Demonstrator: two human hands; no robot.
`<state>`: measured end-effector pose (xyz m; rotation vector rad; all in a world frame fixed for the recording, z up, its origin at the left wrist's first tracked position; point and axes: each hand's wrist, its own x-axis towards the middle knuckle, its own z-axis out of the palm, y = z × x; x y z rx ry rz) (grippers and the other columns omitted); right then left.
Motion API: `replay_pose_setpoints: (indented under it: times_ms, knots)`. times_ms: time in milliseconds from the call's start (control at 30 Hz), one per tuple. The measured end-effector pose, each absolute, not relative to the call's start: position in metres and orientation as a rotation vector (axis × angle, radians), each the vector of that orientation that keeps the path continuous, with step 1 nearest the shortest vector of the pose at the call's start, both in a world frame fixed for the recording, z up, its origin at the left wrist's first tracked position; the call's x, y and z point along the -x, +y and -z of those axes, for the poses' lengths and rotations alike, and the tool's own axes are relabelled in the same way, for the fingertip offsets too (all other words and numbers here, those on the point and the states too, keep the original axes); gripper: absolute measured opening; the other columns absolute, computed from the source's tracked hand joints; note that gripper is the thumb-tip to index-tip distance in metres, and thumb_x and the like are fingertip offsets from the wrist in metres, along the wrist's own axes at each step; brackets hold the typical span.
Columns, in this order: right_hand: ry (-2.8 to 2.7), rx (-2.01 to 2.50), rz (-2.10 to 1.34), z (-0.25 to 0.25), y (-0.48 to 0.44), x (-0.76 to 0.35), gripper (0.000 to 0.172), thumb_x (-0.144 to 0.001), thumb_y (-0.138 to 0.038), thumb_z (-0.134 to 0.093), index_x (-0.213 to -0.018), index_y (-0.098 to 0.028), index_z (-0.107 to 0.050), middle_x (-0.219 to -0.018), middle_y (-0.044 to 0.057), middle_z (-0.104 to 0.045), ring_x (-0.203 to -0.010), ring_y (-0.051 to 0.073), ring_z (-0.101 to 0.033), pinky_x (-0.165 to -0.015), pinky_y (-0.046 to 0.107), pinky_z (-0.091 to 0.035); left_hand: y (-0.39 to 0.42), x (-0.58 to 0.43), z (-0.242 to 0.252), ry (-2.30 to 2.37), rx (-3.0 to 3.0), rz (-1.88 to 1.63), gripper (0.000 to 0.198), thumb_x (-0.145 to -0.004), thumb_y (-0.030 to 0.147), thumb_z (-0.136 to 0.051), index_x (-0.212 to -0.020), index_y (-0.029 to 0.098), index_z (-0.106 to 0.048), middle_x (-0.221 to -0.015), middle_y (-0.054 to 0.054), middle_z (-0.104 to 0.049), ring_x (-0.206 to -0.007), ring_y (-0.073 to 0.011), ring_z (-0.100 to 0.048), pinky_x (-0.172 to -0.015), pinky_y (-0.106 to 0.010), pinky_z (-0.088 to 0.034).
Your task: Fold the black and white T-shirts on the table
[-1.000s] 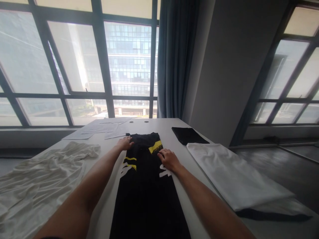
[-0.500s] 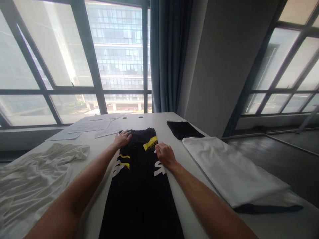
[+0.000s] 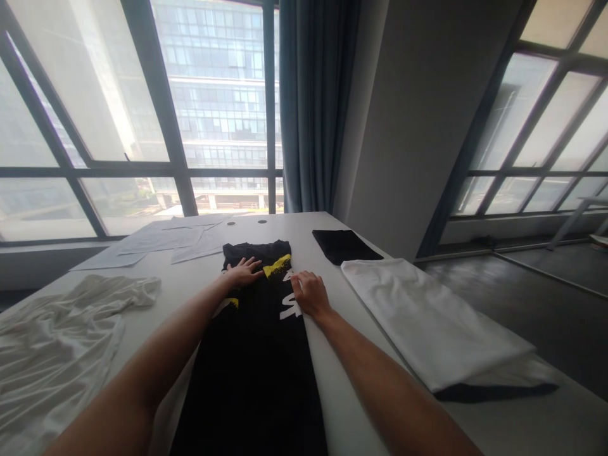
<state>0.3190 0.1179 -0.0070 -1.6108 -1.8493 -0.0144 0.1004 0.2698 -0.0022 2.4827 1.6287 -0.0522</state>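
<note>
A long black shirt (image 3: 251,354) with yellow and white print lies on the white table, folded narrow and running toward me. Its far end is a little rumpled. My left hand (image 3: 244,272) rests flat on the shirt near that end, fingers spread. At the shirt's right edge, beside the white lettering, is my right hand (image 3: 310,292). Its fingers are curled, with the thumb side against the cloth at the edge.
A crumpled light-coloured garment (image 3: 71,329) lies at left. Sheets of paper (image 3: 156,240) are spread at the far left of the table (image 3: 294,223). A folded black cloth (image 3: 344,246) and a folded white garment (image 3: 427,316) lie along the right edge. Windows and a curtain (image 3: 311,107) stand beyond.
My left hand has moved from the shirt's left edge inward onto its surface, fingers spreading. The right hand stays at the right edge. The view has shifted slightly.
</note>
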Motion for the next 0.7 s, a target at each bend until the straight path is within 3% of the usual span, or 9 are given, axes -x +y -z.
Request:
replay_pose_setpoints:
  times_ms: [333,533,700]
  knots:
    - [-1.906,1.633,-0.035,0.007,0.118,-0.319,0.032,-0.102,-0.032,-0.04,-0.103,-0.019,-0.069,-0.11,0.008,-0.071,-0.105,0.02,-0.06,-0.09,0.03,-0.037,0.308,-0.106,0.012,1.828,-2.413,-0.099,0.074,-0.092,0.072,-0.023,-0.156,0.035,-0.029,-0.166,-0.004,-0.014,-0.15,-0.0437,-0.01,-0.106,-0.081,-0.013]
    - [-2.033,1.618,-0.015,0.012,0.116,-0.318,0.028,-0.09,-0.033,-0.059,-0.113,-0.023,-0.071,-0.122,0.009,-0.065,-0.115,0.023,-0.057,-0.096,0.034,-0.038,0.272,-0.104,0.005,1.688,-2.608,-0.067,0.081,-0.09,0.071,-0.035,-0.159,0.029,-0.023,-0.167,-0.007,-0.007,-0.151,-0.0409,-0.005,-0.112,-0.074,-0.009]
    - [-2.146,1.705,0.007,0.01,0.109,-0.318,0.033,-0.094,-0.034,-0.051,-0.12,-0.027,-0.07,-0.129,0.007,-0.063,-0.119,0.024,-0.054,-0.099,0.038,-0.037,0.208,-0.086,0.007,1.635,-2.609,-0.027,0.08,-0.093,0.07,-0.031,-0.158,0.025,-0.024,-0.166,-0.009,-0.007,-0.153,-0.0355,-0.006,-0.116,-0.067,-0.01]
